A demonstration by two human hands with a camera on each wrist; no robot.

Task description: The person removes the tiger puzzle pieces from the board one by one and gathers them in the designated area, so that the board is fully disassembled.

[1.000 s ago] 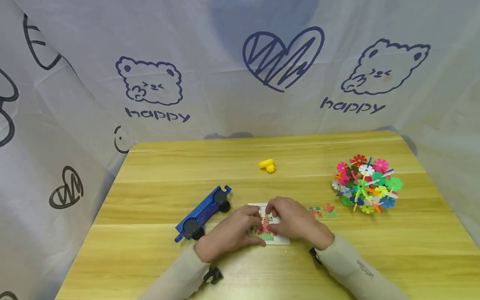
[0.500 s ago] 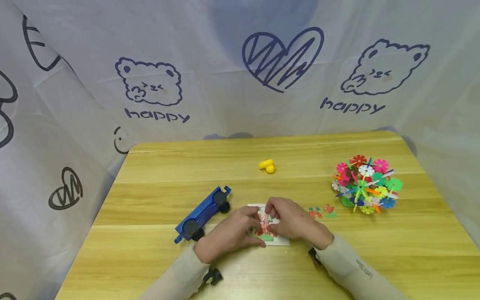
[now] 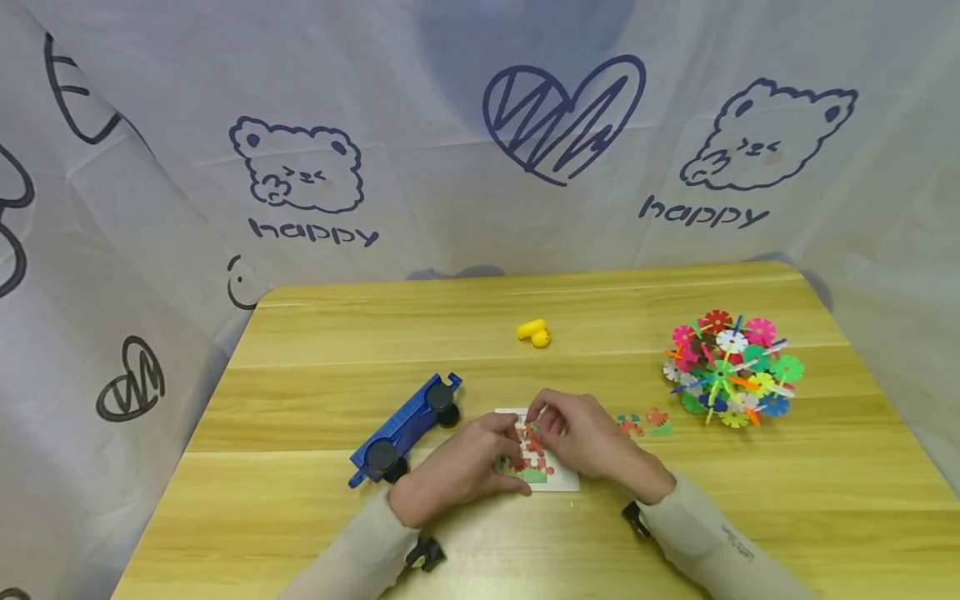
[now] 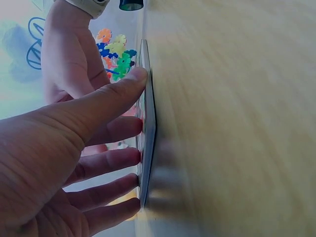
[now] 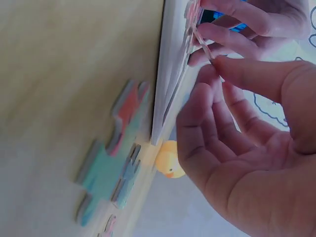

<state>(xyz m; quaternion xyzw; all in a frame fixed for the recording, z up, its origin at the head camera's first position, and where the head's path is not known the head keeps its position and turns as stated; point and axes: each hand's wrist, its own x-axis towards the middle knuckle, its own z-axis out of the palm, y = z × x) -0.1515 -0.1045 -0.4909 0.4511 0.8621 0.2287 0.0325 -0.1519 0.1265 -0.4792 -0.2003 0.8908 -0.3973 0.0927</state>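
A jigsaw puzzle in a white tray (image 3: 567, 481) lies on the table in the head view, with red and green pieces fitted inside. My left hand (image 3: 461, 460) rests on its left side, thumb and extended fingers touching the tray and pieces in the left wrist view. Above the puzzle, my right hand (image 3: 588, 435) pinches a thin puzzle piece (image 5: 203, 43) between thumb and fingertips. That piece is tilted, its lower edge close to the other pieces; whether it touches them I cannot tell. Loose pieces (image 3: 632, 427) lie to the right, one green and red piece (image 5: 106, 165) near the tray.
On the left lies a blue toy wagon (image 3: 401, 429) with black wheels. A yellow toy duck (image 3: 536, 333) sits behind the puzzle. A ball of colourful interlocking plastic discs (image 3: 735, 371) stands at the right of the wooden table (image 3: 315, 333).
My right hand has lifted and drawn back slightly, uncovering more of the puzzle's right side, and now pinches a piece at a tilt. The left hand stays in place.
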